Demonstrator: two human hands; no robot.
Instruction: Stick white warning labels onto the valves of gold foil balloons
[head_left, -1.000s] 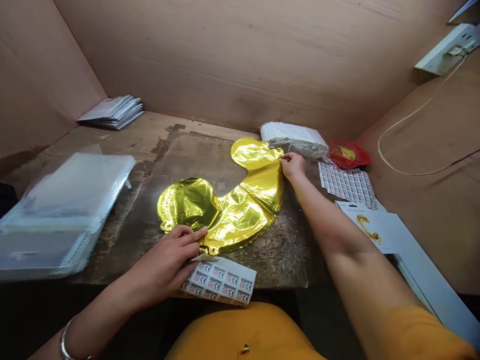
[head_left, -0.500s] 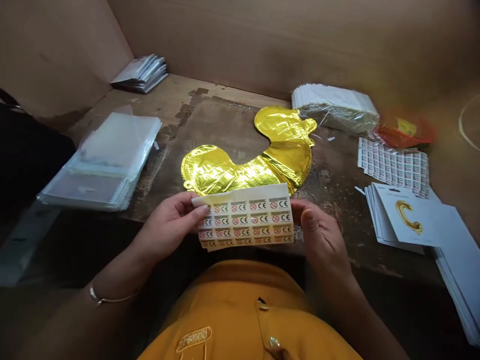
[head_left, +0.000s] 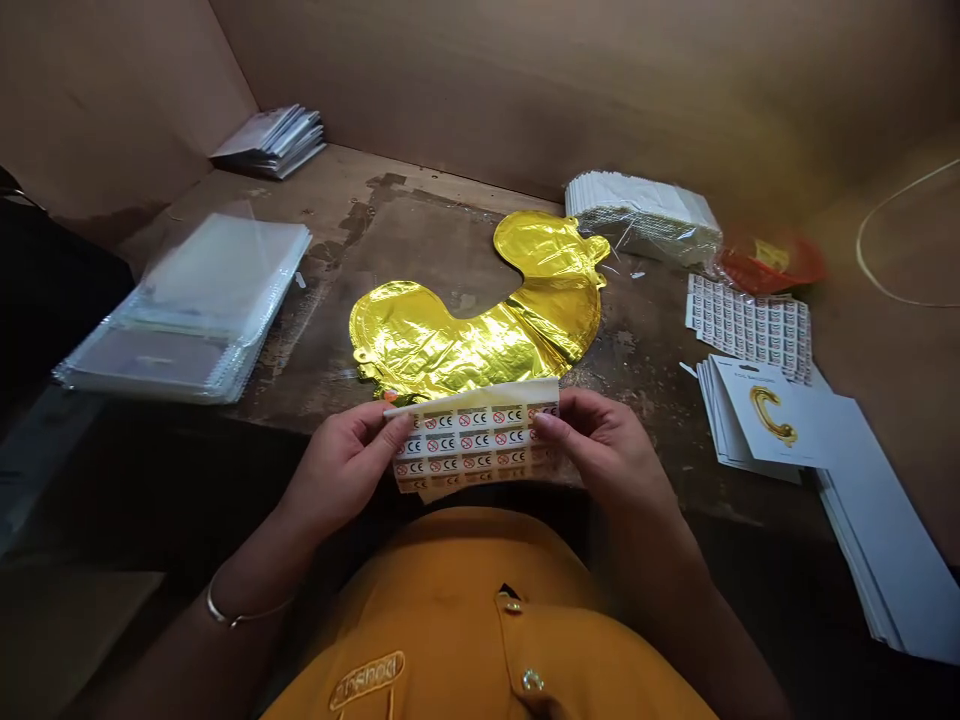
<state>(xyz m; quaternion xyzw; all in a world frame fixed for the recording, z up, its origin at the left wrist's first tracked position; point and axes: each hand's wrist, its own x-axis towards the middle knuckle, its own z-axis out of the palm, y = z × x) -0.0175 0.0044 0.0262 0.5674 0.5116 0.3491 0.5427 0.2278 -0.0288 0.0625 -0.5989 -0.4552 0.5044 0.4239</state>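
Note:
Both hands hold a sheet of small CE stickers (head_left: pixel 472 440) over the near edge of the wooden table (head_left: pixel 420 230). My left hand (head_left: pixel 345 465) pinches the sheet's left end. My right hand (head_left: pixel 600 445) grips its right end, with the thumb lying on a sticker at the top right corner. Just beyond the sheet a flat gold foil balloon (head_left: pixel 480 320), curved like the letter C, lies on the table, touched by neither hand.
A stack of clear plastic bags (head_left: pixel 195 310) lies at left and a paper pile (head_left: pixel 270 140) at back left. At right are a wrapped white bundle (head_left: pixel 645 215), a red dish (head_left: pixel 769 262), another sticker sheet (head_left: pixel 750 322) and white cards (head_left: pixel 757 410) printed with a gold C.
My right hand came off the balloon's far end and took the right end of the sticker sheet. My left hand lifted the sheet from the table edge. The view tipped down.

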